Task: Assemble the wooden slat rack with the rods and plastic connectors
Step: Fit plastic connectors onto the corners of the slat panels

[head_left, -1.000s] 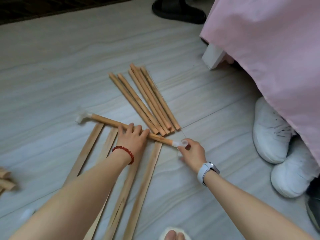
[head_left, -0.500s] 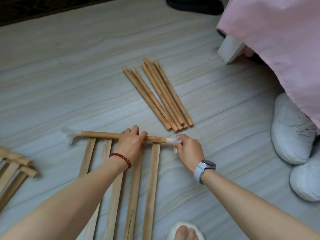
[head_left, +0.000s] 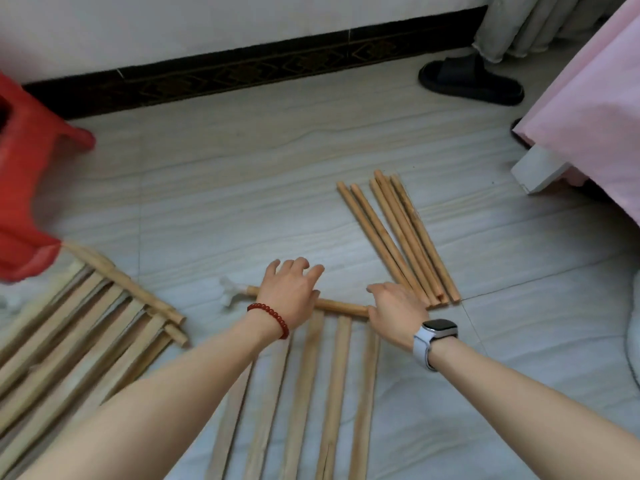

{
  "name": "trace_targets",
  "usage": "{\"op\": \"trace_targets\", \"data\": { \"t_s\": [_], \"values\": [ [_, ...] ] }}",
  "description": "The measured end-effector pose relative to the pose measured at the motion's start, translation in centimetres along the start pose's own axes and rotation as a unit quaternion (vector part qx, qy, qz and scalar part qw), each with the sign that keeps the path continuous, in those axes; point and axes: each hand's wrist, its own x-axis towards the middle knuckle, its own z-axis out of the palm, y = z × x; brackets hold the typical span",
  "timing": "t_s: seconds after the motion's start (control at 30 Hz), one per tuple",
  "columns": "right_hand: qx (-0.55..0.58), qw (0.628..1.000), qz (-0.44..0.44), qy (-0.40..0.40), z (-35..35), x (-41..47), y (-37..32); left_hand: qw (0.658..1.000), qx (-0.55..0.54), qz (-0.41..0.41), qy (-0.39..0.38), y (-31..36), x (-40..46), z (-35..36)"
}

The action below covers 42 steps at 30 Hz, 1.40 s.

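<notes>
Our left hand [head_left: 289, 294] spreads its fingers [head_left: 300, 268] wide over the rod [head_left: 341, 307], holding nothing. Our right hand [head_left: 398, 311] lies relaxed and open at the rod's right end. A white plastic connector [head_left: 231, 294] caps its left end. Slats [head_left: 304, 393] run from the rod toward us on the floor [head_left: 242, 202]; spare rods [head_left: 398, 237] lie just beyond.

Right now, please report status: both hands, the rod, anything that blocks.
Left hand open, resting over rod. Right hand open at rod's right end. Loose rods beside it, nothing blocking.
</notes>
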Motion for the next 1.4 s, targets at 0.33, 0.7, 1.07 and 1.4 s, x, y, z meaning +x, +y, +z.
{"op": "trace_targets", "data": {
  "t_s": [0.33,0.7,1.07,1.4],
  "values": [
    [0.034,0.976,-0.216,-0.004,-3.6,2.0,-25.4,0.962,-0.089,-0.199,0.165,-23.8,-16.8,-9.9],
    [-0.02,0.94,-0.322,-0.106,8.5,2.8,-43.1,0.814,-0.207,-0.538,0.069,-40.2,-30.1,6.6],
    [-0.065,0.964,-0.233,-0.108,9.3,7.6,-42.4,0.759,-0.284,-0.558,0.179,-47.4,-24.6,9.2],
    [0.241,0.95,-0.186,-0.071,7.8,5.2,-42.1,0.753,-0.398,-0.293,0.435,-35.9,-22.1,3.7]
  ]
}}
